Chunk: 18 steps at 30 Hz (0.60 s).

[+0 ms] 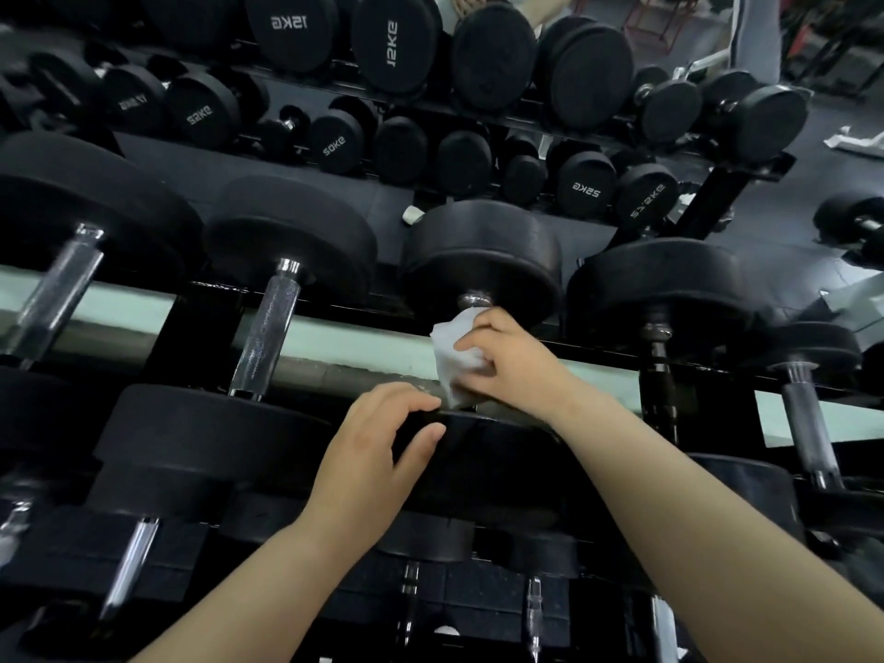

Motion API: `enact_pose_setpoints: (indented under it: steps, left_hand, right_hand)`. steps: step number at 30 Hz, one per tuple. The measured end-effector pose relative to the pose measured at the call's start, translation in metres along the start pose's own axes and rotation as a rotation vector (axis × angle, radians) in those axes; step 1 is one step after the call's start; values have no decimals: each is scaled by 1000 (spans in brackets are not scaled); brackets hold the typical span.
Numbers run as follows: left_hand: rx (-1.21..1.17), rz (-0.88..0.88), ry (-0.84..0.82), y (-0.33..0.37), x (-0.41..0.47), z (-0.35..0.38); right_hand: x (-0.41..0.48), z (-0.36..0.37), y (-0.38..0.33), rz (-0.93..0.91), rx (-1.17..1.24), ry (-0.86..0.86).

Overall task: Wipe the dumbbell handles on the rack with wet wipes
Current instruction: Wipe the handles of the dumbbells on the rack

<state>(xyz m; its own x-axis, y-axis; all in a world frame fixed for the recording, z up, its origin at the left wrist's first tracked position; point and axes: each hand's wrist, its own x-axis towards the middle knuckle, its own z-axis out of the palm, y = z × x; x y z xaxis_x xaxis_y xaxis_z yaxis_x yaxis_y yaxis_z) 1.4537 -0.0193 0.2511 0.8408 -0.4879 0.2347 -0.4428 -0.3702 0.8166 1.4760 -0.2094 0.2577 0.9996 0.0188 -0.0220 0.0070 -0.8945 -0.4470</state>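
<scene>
handle (pixel 472 299): mostly hidden under wipe (pixel 454 356) | far-left dumbbell (pixel 71 198): cut by edge

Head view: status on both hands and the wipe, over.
Right hand grips wet wipe, wrapped round dumbbell handle. Left hand rests on near dumbbell head. Nothing blocking the handle.

Crumpled white wet wipe (pixel 454 358) wrapped round chrome handle (pixel 472 299), black dumbbell (pixel 478 251) lying across rack (pixel 205 327)
</scene>
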Motion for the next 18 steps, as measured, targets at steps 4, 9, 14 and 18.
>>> enact_pose_setpoints:
  steps: [4, 9, 14, 18]
  left_hand:
    - [-7, 2, 13, -1, 0, 1]
    - [8, 14, 18, -1, 0, -1]
    - [34, 36, 45, -4, -1, 2]
    - [83, 70, 38, -6, 2, 1]
  right_hand:
    - [-10, 1, -2, 9, 171, 4]
    - [-9, 0, -3, 12, 174, -33]
    - [24, -5, 2, 103, 117, 221]
    - [12, -2, 2, 9, 88, 121]
